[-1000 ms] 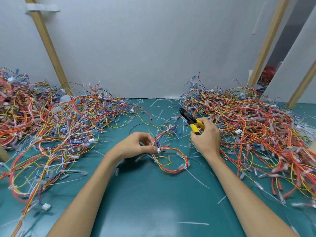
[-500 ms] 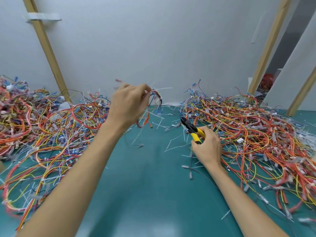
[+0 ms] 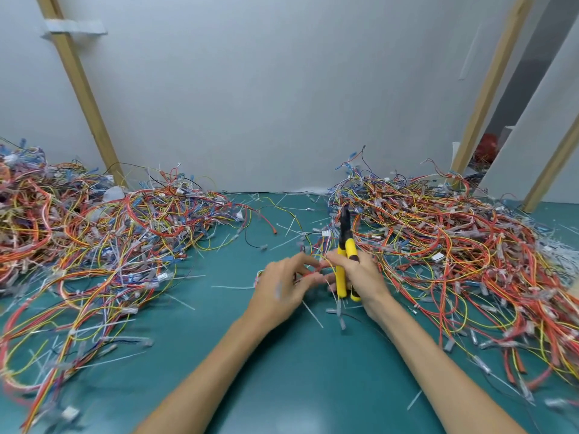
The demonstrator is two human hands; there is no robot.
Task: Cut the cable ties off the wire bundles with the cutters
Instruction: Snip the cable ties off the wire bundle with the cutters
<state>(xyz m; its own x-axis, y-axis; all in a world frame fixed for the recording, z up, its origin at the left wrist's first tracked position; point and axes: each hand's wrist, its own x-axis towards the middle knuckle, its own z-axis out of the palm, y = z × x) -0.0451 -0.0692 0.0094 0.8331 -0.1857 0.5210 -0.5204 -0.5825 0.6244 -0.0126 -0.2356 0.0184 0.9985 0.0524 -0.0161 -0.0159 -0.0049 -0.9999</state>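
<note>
The right hand (image 3: pixel 365 278) is seen clamped round the yellow-handled cutters (image 3: pixel 341 277), a small wire bundle (image 3: pixel 316 267) pinched in the left hand (image 3: pixel 280 292) just beside it, with snipped ties (image 3: pixel 233 287) strewn around both and a tangled heap (image 3: pixel 454 245) beyond the right hand judged largely still uncut.

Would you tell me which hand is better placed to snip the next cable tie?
Right, probably: the right hand grips the cutters, while the left hand pinches the small wire bundle beside them, steadying it.
</note>
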